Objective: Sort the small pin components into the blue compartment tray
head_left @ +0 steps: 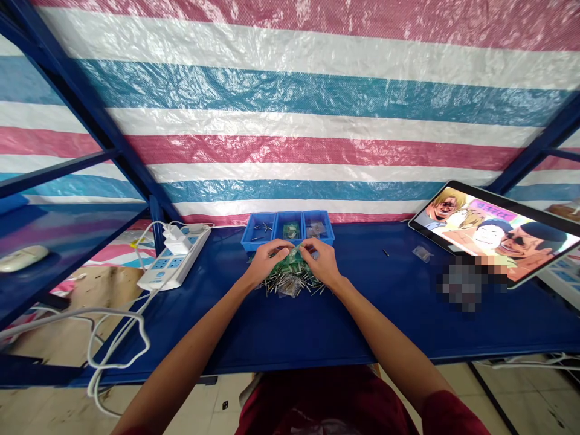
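My left hand [270, 261] and my right hand [321, 261] are close together, fingers closed in a pinch. Between their fingertips is a green see-through plastic bag [293, 256]; its contents are too small to make out. Under the hands lies a pile of thin metal pins or screws [276, 284], mixed with more green bags and a clear plastic bag [290, 286]. Just behind the hands stands a blue tray [258, 246] with three compartments. Its left one holds a few thin metal pieces, the middle a green bag, the right some clear bags.
A white power strip [183, 266] with a plugged-in charger [177, 241] and loose cables [145, 338] lies at left. To the right are a tablet [493, 232], a blurred patch, a small clear bag [422, 254] and one metal piece [385, 252]. Striped sheeting [290, 121] hangs behind.
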The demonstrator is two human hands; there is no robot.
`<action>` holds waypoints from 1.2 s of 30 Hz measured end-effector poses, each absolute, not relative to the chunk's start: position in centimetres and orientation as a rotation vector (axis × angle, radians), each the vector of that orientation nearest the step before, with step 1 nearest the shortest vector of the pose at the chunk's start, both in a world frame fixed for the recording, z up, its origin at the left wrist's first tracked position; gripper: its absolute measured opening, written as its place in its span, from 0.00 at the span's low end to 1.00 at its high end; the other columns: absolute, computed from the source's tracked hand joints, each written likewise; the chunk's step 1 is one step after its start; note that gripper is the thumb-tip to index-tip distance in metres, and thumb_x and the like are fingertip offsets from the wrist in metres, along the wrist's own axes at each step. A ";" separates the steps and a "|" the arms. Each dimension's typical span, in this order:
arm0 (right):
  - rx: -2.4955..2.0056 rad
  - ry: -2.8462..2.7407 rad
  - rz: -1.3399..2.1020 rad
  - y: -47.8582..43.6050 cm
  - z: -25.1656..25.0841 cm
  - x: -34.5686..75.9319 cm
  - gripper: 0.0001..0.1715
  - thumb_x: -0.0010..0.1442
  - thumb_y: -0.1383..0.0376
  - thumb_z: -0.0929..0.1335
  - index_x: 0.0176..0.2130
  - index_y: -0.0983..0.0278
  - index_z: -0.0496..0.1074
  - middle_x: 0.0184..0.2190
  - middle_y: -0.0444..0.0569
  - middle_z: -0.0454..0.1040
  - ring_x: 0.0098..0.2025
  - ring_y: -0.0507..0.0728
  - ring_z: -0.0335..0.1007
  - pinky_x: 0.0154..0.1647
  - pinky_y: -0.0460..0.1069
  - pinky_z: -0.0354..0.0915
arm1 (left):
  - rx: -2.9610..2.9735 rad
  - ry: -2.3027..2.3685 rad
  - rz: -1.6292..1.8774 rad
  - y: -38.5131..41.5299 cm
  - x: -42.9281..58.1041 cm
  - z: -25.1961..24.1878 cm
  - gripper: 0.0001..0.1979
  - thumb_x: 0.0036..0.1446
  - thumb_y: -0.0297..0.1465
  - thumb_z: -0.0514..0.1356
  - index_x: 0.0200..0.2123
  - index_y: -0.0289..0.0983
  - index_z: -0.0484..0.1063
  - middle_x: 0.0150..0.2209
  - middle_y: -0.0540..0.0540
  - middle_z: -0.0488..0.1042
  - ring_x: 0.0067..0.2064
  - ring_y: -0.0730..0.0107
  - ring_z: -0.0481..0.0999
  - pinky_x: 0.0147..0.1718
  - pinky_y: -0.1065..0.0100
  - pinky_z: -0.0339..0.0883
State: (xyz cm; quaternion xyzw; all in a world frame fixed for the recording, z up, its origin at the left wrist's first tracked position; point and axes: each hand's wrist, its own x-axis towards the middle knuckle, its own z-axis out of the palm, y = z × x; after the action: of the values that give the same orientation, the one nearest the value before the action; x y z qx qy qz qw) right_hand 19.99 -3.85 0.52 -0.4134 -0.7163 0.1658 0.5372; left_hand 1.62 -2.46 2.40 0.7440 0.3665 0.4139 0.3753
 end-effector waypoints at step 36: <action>-0.900 -1.783 0.207 -3.8 0.6 20.0 0.11 0.65 0.62 0.62 0.38 0.60 0.73 0.36 0.51 0.74 0.42 0.59 0.69 0.45 0.55 0.67 | 2.212 1.098 1.062 -2.7 1.6 2.3 0.16 0.57 0.42 0.59 0.28 0.36 0.76 0.26 0.47 0.74 0.29 0.68 0.71 0.34 0.67 0.66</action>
State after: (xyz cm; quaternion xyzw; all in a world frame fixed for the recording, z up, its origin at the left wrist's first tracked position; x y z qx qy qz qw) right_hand 20.04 -3.79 0.64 -0.3782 -0.7490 0.0870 0.5370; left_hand 1.61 -2.73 2.28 0.8018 0.3981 0.3849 0.2246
